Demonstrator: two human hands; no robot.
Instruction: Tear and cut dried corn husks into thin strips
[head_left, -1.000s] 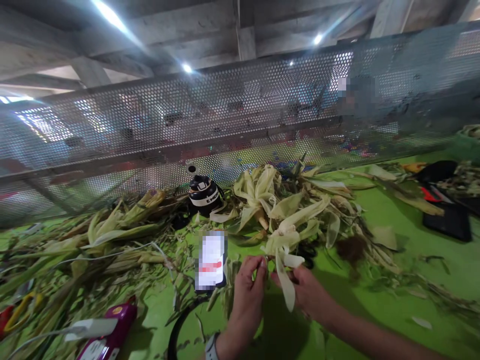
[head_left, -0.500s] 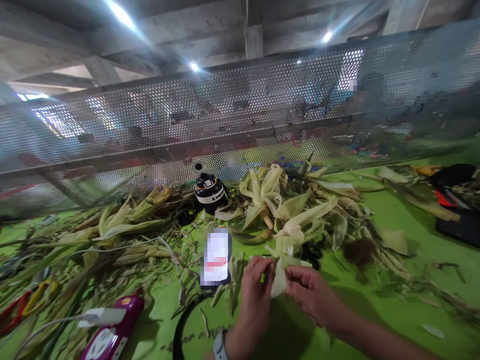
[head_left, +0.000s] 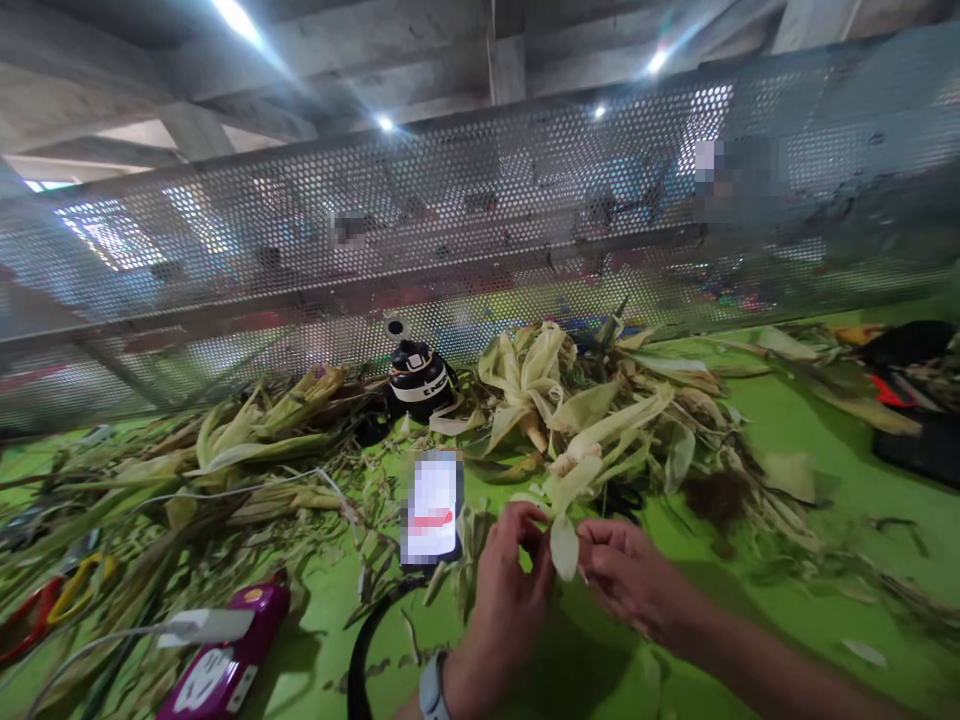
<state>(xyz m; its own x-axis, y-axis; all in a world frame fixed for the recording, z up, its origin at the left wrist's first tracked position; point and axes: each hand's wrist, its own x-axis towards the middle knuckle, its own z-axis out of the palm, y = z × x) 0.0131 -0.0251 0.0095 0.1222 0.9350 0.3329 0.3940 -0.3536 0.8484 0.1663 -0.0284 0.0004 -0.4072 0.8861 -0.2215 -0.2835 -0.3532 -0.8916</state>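
Observation:
My left hand and my right hand meet low in the middle of the view, over the green table. Both pinch a pale corn husk strip that hangs between them, fingers curled on it. A watch sits on my left wrist. Just behind the hands lies a heap of peeled corn husks. A phone lies left of my left hand.
A perforated metal screen closes the far side of the table. More husks and stalks cover the left. A black-and-white bottle stands at the back. A magenta device with a white cable, and scissors lie at lower left. Dark items sit right.
The husk strip between my hands has got shorter and folded up; both hands have drawn closer together on it. The camera has shifted slightly.

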